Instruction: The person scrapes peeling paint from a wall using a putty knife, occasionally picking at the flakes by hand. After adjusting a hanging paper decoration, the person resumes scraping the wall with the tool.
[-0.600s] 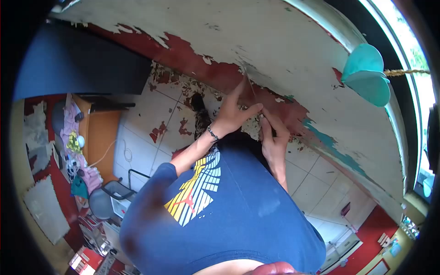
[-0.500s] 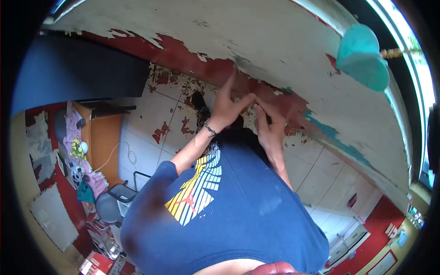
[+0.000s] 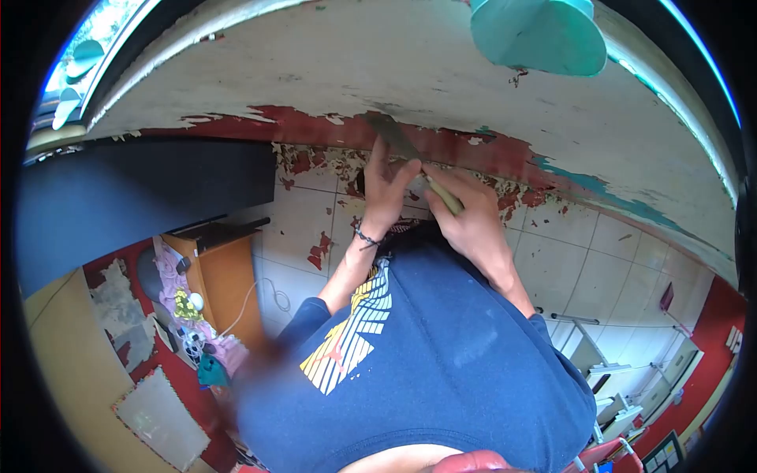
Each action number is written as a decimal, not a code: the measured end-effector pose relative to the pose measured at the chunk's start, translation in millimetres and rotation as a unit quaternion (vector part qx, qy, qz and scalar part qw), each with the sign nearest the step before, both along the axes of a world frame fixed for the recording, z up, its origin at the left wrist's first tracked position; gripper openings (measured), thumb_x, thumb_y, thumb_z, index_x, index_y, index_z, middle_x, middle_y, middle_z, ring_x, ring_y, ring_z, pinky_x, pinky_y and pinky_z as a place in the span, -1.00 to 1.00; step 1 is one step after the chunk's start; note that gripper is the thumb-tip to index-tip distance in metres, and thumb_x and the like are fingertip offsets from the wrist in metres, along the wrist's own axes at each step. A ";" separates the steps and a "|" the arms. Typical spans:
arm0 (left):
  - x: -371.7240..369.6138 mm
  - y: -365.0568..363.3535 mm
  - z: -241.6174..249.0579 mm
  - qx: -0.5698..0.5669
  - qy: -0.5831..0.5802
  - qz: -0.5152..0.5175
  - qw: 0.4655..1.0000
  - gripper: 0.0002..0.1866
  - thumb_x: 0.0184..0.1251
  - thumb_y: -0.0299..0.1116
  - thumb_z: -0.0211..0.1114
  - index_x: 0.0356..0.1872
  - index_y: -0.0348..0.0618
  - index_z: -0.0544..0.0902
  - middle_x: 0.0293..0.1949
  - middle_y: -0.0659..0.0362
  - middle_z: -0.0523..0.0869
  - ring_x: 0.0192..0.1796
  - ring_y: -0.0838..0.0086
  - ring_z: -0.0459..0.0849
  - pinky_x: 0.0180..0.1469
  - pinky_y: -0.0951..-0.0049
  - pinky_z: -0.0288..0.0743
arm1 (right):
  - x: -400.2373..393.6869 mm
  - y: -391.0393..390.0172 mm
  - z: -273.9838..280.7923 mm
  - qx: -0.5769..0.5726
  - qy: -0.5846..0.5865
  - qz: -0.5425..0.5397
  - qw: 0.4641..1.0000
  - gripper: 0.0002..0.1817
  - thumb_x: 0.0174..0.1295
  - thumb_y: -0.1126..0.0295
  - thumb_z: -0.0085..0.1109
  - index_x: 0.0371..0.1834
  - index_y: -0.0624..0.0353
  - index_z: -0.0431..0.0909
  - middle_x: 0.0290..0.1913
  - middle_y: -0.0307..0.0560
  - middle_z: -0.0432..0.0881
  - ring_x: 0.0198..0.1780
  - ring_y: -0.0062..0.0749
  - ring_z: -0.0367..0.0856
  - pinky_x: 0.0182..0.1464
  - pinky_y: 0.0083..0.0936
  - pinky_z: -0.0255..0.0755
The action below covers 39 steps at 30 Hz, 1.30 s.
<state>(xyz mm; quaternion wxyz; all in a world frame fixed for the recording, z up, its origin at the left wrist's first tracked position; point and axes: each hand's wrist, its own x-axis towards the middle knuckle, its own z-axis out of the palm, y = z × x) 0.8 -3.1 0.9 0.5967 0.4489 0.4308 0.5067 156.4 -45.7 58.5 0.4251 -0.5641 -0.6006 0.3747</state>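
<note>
A paint scraper [image 3: 445, 194] with a wide grey blade and a pale yellow-green handle lies slantwise across the lower wall [image 3: 331, 71]. Its blade tip meets the border between pale paint and a bare red strip [image 3: 465, 150]. My right hand [image 3: 475, 217] is closed around the handle. My left hand [image 3: 384, 193], with a dark bracelet at the wrist, grips the scraper near the blade, thumb by the neck and a finger along the blade. Part of its fingers is hidden behind the blade.
Paint flakes [image 3: 319, 251] litter the tiled floor [image 3: 552, 251] along the wall. A dark panel [image 3: 150, 193] stands on the left, with a wooden cabinet [image 3: 229, 280] below it. A turquoise rounded object [image 3: 544, 39] juts out at the top. Metal frames [image 3: 607, 366] stand at lower right.
My view has swung, shifting the turquoise object up and left in the picture. The scraper, blurred and hard to make out before, now shows plainly between my hands, which stay at the red strip.
</note>
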 end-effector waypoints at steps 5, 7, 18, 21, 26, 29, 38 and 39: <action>0.7 4.7 0.6 0.040 0.011 0.006 0.999 -0.27 0.37 -0.58 0.26 0.53 -0.36 0.16 0.36 0.05 0.40 0.22 0.46 0.54 0.21 0.41 0.53 | -1.9 5.7 5.4 -0.031 0.016 0.009 0.999 -0.65 0.23 0.47 0.25 0.10 0.21 0.67 -0.19 0.13 0.70 -0.21 0.08 0.70 -0.13 -0.18 0.57; 2.4 2.3 2.1 0.044 0.007 0.010 0.999 -0.26 0.37 -0.58 0.26 0.53 -0.35 0.15 0.38 0.04 0.38 0.25 0.45 0.51 0.24 0.40 0.51 | -0.3 2.8 8.4 -0.019 0.016 0.006 1.000 -0.65 0.23 0.48 0.25 0.10 0.21 0.67 -0.19 0.13 0.70 -0.21 0.09 0.70 -0.13 -0.17 0.58; -4.0 4.1 16.2 0.021 0.019 -0.013 1.000 -0.25 0.38 -0.56 0.28 0.54 -0.38 0.15 0.44 0.01 0.34 0.30 0.42 0.48 0.28 0.36 0.48 | 0.2 6.3 17.8 0.013 0.013 0.011 1.000 -0.65 0.25 0.47 0.22 0.12 0.23 0.65 -0.12 0.15 0.70 -0.17 0.08 0.69 -0.09 -0.18 0.57; -6.1 7.9 12.5 0.029 0.031 0.006 0.999 -0.24 0.37 -0.55 0.28 0.54 -0.38 0.14 0.44 0.01 0.34 0.31 0.41 0.47 0.29 0.35 0.47 | -1.1 8.3 14.1 -0.006 0.020 0.013 1.000 -0.64 0.26 0.48 0.21 0.13 0.23 0.64 -0.12 0.15 0.70 -0.16 0.08 0.69 -0.09 -0.18 0.57; -3.5 4.8 11.8 0.040 0.022 0.012 0.999 -0.23 0.36 -0.55 0.29 0.54 -0.39 0.13 0.42 0.01 0.36 0.31 0.40 0.48 0.29 0.36 0.48 | -0.8 4.5 14.1 0.001 0.018 0.014 1.000 -0.65 0.27 0.47 0.20 0.13 0.22 0.65 -0.15 0.14 0.69 -0.17 0.07 0.69 -0.09 -0.18 0.57; -5.8 8.2 8.2 0.039 0.036 0.014 0.998 -0.22 0.37 -0.56 0.29 0.55 -0.39 0.12 0.43 0.01 0.36 0.31 0.41 0.47 0.27 0.38 0.49 | -3.2 11.3 7.6 -0.011 0.018 0.016 1.000 -0.65 0.24 0.48 0.27 0.11 0.24 0.68 -0.12 0.12 0.72 -0.18 0.00 0.72 -0.10 -0.28 0.57; -2.9 6.3 5.3 0.053 0.020 0.016 0.998 -0.23 0.37 -0.57 0.27 0.55 -0.39 0.11 0.44 0.01 0.34 0.28 0.40 0.51 0.28 0.35 0.50 | -2.2 10.3 6.9 -0.020 0.032 0.022 0.999 -0.66 0.30 0.46 0.21 0.14 0.22 0.65 -0.17 0.15 0.68 -0.20 0.07 0.69 -0.11 -0.17 0.54; -2.9 4.8 2.9 0.059 0.008 0.019 0.998 -0.23 0.37 -0.57 0.27 0.55 -0.39 0.11 0.44 0.01 0.34 0.27 0.40 0.52 0.28 0.35 0.50 | -1.3 6.9 9.7 -0.024 0.030 0.022 0.999 -0.66 0.30 0.46 0.21 0.14 0.22 0.65 -0.17 0.15 0.68 -0.20 0.07 0.69 -0.11 -0.17 0.54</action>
